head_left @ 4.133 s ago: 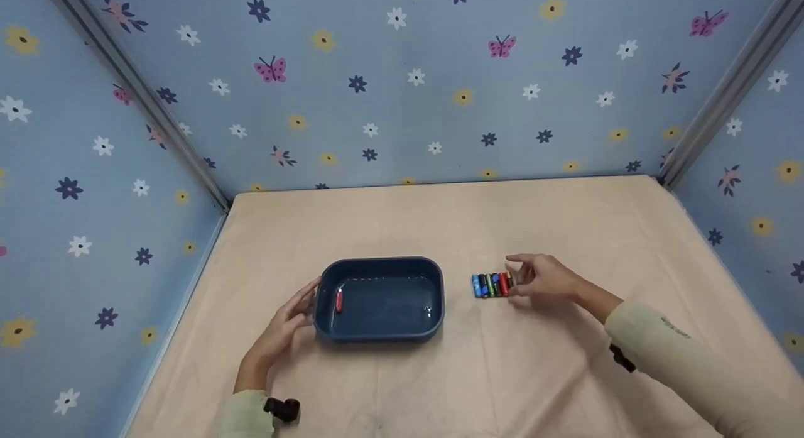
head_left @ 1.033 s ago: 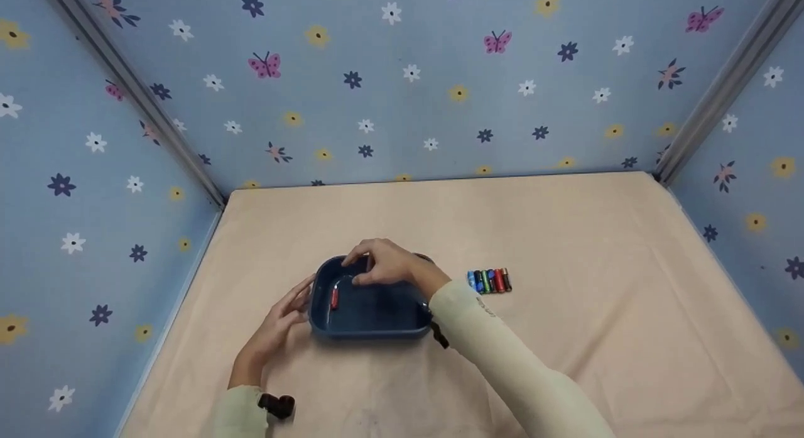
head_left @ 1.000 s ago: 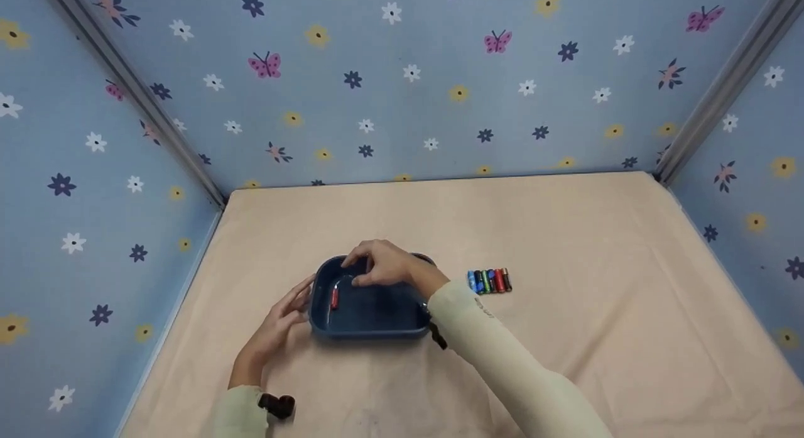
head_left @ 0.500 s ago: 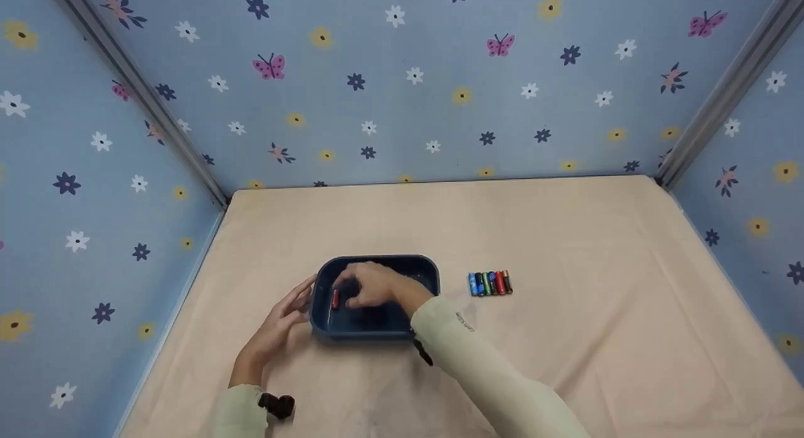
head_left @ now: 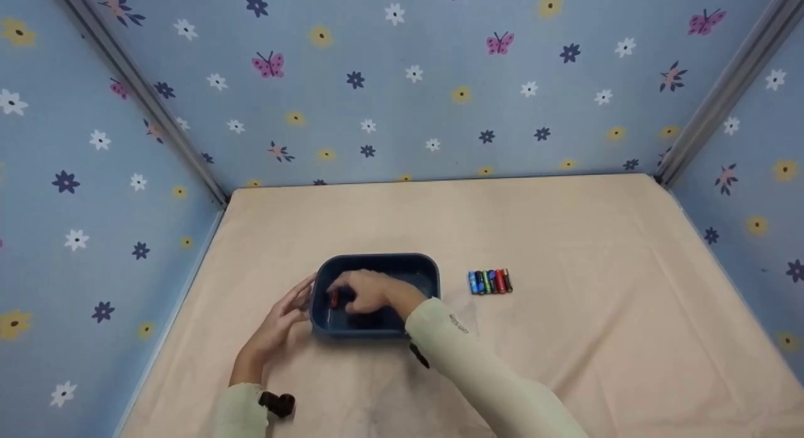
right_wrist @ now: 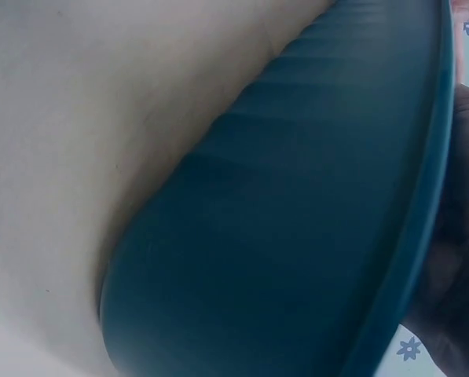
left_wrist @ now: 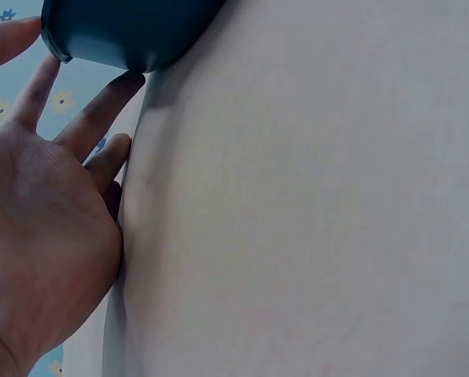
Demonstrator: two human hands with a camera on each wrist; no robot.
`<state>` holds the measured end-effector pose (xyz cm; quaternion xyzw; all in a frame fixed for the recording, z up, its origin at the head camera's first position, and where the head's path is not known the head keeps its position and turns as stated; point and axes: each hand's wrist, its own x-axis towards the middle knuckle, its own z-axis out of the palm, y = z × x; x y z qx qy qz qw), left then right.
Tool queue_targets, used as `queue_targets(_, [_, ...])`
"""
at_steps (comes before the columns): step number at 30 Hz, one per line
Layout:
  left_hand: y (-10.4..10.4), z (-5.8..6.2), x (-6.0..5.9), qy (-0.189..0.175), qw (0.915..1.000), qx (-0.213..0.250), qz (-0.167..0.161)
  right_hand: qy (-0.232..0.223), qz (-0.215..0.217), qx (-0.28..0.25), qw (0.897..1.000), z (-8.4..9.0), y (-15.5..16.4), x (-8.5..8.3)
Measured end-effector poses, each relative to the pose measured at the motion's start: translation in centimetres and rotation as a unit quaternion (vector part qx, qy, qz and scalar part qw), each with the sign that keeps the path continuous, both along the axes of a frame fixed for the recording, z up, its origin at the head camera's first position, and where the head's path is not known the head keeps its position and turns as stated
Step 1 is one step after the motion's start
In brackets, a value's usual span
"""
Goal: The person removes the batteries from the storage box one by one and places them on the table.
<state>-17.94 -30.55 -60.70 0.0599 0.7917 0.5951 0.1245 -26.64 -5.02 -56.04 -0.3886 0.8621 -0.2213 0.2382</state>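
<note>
A dark blue rectangular container [head_left: 377, 333] sits on the table, with one small red battery [head_left: 334, 300] lying inside near its left wall. My right hand [head_left: 370, 291] reaches down into the container. Its index fingertip is at the red battery, and the thumb stands apart from it to the right. The right wrist view shows mostly the container's outer wall [right_wrist: 273, 204], which hides the fingers. My left hand [head_left: 276, 325] touches the container's left side with extended fingers, as the left wrist view also shows. Several batteries [head_left: 490, 281] lie side by side in a row to the container's right.
A pale cloth [head_left: 565, 237] covers the table, wrinkled at the front right. Blue flowered panels [head_left: 402, 111] stand at the back and both sides, with grey metal posts [head_left: 151, 105] at the corners. Small black cameras are strapped at both wrists.
My right hand left the battery row, crossed left over the container and lowered into it toward the red battery. My left hand stays at the container's side. The row looks the same.
</note>
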Motion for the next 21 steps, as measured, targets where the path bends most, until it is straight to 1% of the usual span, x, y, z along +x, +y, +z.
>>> queue_targets(5, [0.1, 0.0, -0.1, -0.003, 1.0, 0.001, 0.001, 0.03, -0.005, 0.017, 0.999, 0.1, 0.2, 0.1])
queue_targets(7, [0.1, -0.1, -0.1, -0.002, 1.0, 0.004, -0.001, 0.037, -0.004, 0.014, 0.999, 0.1, 0.3, 0.1])
queue_targets(10, [0.0, -0.1, -0.1, 0.001, 1.0, 0.002, -0.002, 0.034, 0.0, 0.007, 0.999, 0.2, 0.6, 0.2])
queue_targets(14, [0.0, -0.1, -0.1, 0.006, 1.0, -0.006, -0.001, 0.016, 0.006, 0.01, 1.0, -0.1, 0.8, 0.0])
queue_targets(16, [0.0, -0.1, -0.1, 0.005, 0.9999, -0.01, 0.001, 0.024, 0.005, 0.02, 0.999, -0.9, 0.7, -0.7])
queue_targets(21, [0.0, -0.1, -0.1, 0.005, 1.0, -0.007, 0.004, 0.041, 0.0, 0.048, 0.998, -0.9, 0.8, -1.0])
